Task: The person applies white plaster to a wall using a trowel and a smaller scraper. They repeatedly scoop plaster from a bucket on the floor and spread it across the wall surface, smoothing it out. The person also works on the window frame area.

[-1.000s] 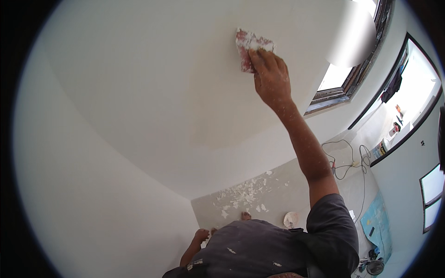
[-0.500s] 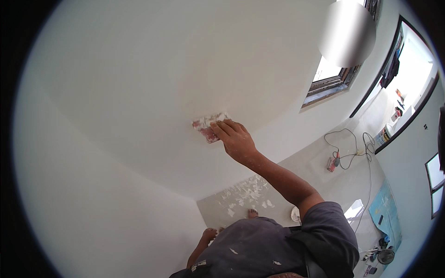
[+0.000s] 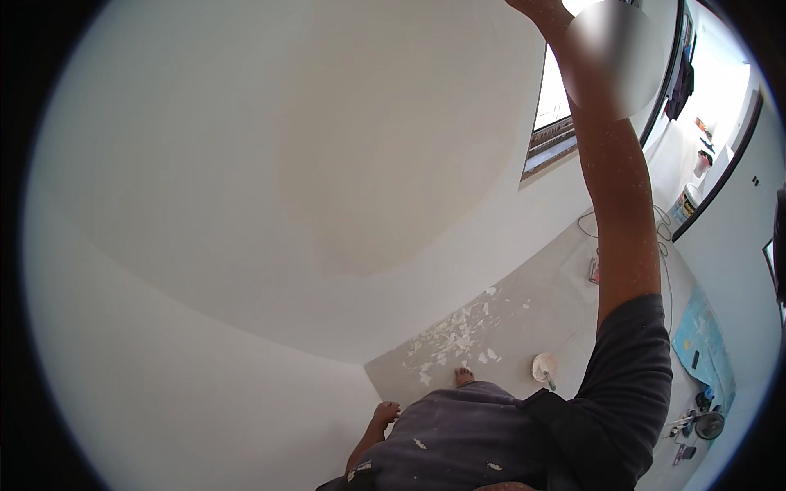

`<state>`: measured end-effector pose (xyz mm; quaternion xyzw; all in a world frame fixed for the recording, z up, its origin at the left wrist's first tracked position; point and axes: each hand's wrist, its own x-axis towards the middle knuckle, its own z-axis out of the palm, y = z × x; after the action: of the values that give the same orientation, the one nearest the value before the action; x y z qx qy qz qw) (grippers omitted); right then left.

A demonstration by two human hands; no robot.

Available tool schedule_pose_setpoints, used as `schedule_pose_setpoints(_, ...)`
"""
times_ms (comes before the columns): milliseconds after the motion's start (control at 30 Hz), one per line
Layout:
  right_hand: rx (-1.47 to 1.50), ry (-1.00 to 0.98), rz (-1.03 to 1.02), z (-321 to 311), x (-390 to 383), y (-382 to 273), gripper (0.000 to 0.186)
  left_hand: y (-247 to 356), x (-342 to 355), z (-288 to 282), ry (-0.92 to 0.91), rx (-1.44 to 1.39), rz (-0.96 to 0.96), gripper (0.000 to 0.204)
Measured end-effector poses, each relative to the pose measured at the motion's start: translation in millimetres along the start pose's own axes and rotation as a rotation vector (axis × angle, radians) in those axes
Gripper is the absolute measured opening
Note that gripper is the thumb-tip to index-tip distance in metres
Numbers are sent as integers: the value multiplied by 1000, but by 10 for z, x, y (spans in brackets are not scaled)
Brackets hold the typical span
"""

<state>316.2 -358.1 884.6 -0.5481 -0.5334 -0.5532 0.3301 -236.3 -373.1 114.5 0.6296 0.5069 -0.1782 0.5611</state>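
My right arm reaches up past the window, and my right hand (image 3: pixel 530 6) is cut off at the top edge. Its fingers lie outside the picture, so what they hold is hidden. My left hand (image 3: pixel 385 412) hangs low beside my body, close to the left wall, too small to make out how the fingers lie. A pale white wall (image 3: pixel 205 188) fills the middle, with a beige, darker patch (image 3: pixel 377 196) spread over it.
White flakes (image 3: pixel 458 334) litter the floor along the wall by my foot (image 3: pixel 464 376). A round pale container (image 3: pixel 544 367) with a tool in it stands to the right. Beyond are a red tool (image 3: pixel 594 270), a cable, a blue sheet (image 3: pixel 700 327), a fan (image 3: pixel 709 425) and a bucket (image 3: pixel 686 203).
My right hand has swung up and right, off the middle of the wall and out at the top. The reddish, putty-smeared flat scraper it held there is no longer visible.
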Motion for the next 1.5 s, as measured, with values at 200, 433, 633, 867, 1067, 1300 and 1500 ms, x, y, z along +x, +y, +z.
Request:
schedule_pose_setpoints(200,-47,-260,149,241,-693,-260,40,275,-268,-38,39,-33,-46,38)
schedule_pose_setpoints(433,63,-225,209,513,-1839,-980,65,-60,-186,-65,18,-110,-31,38)
schedule_pose_setpoints(633,219,-302,355,591,-2512,-1625,59,-473,222,36,8,-210,-89,36)
schedule_pose_setpoints(867,250,-332,392,762,-3044,-2181,65,-690,330,91,15,-263,-108,35)
schedule_pose_setpoints(1067,209,-369,398,853,-3375,-2528,70,-607,-11,-20,46,-144,-76,38)
schedule_pose_setpoints(1300,242,-423,425,949,-3696,-2915,74,-792,135,15,-48,202,117,39)
schedule_pose_setpoints(1500,283,-526,336,901,-4117,-3353,59,-919,328,33,-34,121,74,38)
